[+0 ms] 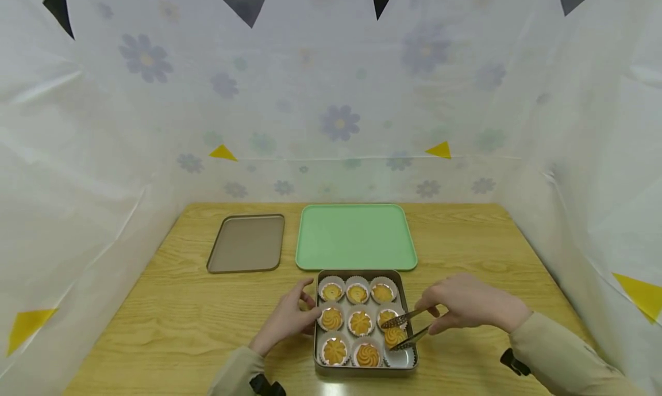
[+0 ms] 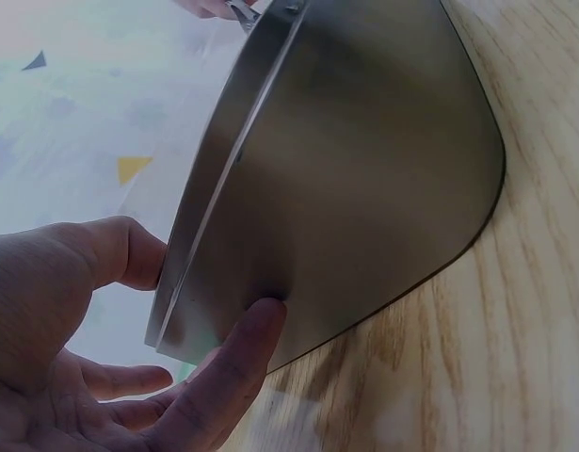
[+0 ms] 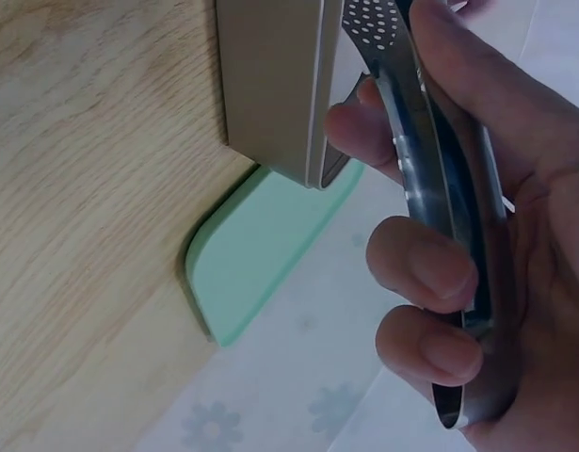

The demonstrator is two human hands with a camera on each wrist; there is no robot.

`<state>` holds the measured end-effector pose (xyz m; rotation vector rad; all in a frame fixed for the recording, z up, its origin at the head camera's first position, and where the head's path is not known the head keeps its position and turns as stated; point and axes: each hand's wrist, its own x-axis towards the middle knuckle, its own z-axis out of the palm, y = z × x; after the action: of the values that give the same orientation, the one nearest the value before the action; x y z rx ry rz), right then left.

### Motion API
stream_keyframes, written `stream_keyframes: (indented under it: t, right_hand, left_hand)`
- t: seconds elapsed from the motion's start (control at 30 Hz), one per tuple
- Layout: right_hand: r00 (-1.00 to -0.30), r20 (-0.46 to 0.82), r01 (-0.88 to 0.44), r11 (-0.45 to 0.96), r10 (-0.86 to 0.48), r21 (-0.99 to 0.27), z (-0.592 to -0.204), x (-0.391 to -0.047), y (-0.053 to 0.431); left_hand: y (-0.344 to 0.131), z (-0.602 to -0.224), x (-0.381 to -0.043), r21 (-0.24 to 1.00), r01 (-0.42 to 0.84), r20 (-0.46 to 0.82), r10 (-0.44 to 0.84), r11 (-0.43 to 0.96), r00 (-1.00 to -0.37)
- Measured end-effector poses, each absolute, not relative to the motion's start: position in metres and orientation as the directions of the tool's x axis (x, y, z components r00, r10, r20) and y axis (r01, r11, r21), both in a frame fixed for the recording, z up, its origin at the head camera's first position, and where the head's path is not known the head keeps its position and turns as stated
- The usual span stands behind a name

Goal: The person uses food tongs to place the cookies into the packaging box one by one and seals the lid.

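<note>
A deep square baking pan (image 1: 362, 372) stands at the table's front, with rows of piped cookies (image 1: 360, 323) in white paper cups. My left hand (image 1: 289, 318) holds the pan's left side, thumb at the rim and a fingertip on the outer wall (image 2: 355, 188). On the right, my right hand (image 1: 468, 304) grips metal tongs (image 1: 408, 319), whose perforated ends show in the right wrist view. Between the tong ends is a swirled cookie (image 1: 395, 337), over the front right cup (image 1: 400, 359). Whether that cookie touches the cup cannot be told.
Directly behind the pan lies a flat green tray (image 1: 355, 238). A smaller brown tray (image 1: 247, 243) lies to its left. Pale flowered sheeting (image 1: 339, 154) encloses the wooden table (image 1: 207, 327) at the back and both sides.
</note>
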<state>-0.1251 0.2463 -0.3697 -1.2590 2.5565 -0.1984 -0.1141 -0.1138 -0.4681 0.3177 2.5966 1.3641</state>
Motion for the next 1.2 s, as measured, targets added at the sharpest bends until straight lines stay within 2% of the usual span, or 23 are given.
stream_keyframes:
  t: [0.5,0.97,1.2]
  right_hand:
    - [-0.59,-0.366,-0.706,0.68,-0.719,-0.197,-0.355,-0.128,0.214]
    - [-0.592,-0.371,-0.691,0.687,-0.716,-0.224,-0.356,-0.131,0.211]
    - [-0.598,-0.359,-0.705,0.683,-0.717,-0.19,-0.355,-0.132,0.208]
  left_hand:
    - [-0.115,-0.468,-0.113,0.837,0.105,-0.06,0.28,0.537,-0.958]
    - [-0.113,-0.468,-0.115,0.828,0.101,-0.064,0.272,0.551,-0.96]
    - [-0.113,-0.469,-0.115,0.826,0.103,-0.064,0.273,0.554,-0.96]
